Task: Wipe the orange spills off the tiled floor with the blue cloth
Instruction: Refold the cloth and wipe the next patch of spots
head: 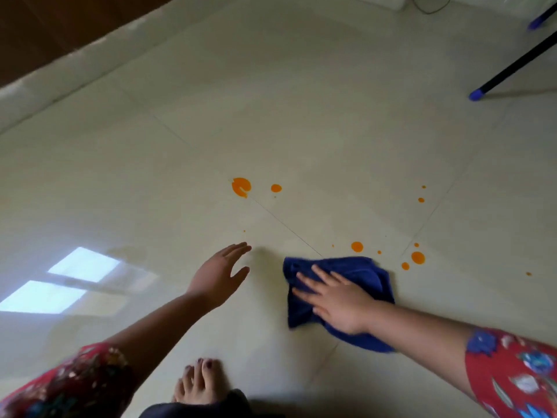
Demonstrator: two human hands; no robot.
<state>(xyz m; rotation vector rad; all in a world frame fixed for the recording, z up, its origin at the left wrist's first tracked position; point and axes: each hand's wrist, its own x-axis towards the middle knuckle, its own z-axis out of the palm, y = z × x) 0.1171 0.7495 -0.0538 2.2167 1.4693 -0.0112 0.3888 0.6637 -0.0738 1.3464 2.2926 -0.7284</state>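
A crumpled blue cloth lies on the pale tiled floor. My right hand presses flat on it with fingers spread. My left hand hovers open just left of the cloth, fingers straight, holding nothing. Orange spills dot the floor: a large blot and a small drop farther out, a drop just beyond the cloth, and several drops to its right.
A black pole with a blue tip slants onto the floor at the far right. A dark wooden wall with a pale skirting runs along the upper left. My bare foot stands at the bottom centre.
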